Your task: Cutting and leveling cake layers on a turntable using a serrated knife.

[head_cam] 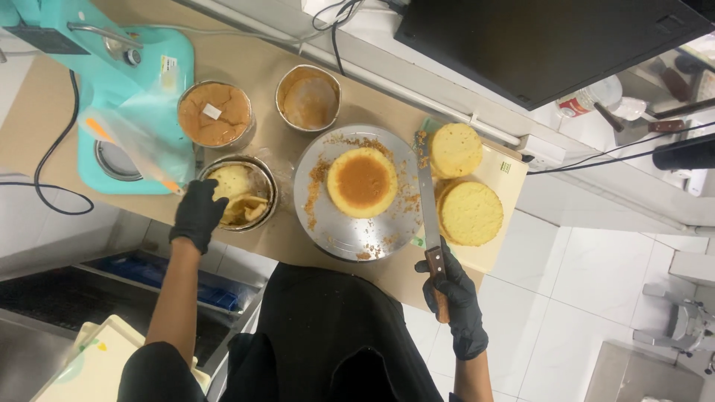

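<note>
Three round metal tins stand on the tan surface (pixel 261 63). The far-left tin (pixel 215 113) is filled with a brown, uneven cake bearing a small pale tag. The tin beside it (pixel 308 97) shows only a round paper liner, creased and stained brown. The near tin (pixel 240 192) holds pale yellow cake trimmings and a crumpled piece of liner.

The left hand (pixel 198 214), in a black glove, rests on the near tin's rim with fingers curled over the edge and reaching inside. The right hand (pixel 454 298), also gloved in black, is closed around the wooden handle of a long serrated knife (pixel 430 216); the blade lies flat, running away from the person between the turntable and the board.

The turntable (pixel 313 216) is a flat grey metal disc, scattered with brown crumbs. At its centre sits a round sponge layer (pixel 363 182), yellow at the rim and browned across the top. To the right, a pale cutting board (pixel 509 179) carries two more round sponge layers (pixel 469 212) (both cut faces porous and light yellow), one partly behind the other.

A turquoise stand mixer (pixel 104 67) stands at the far left, with a clear plastic bag (pixel 141 141) draped against it. A black cable (pixel 56 149) trails off the surface edge.
</note>
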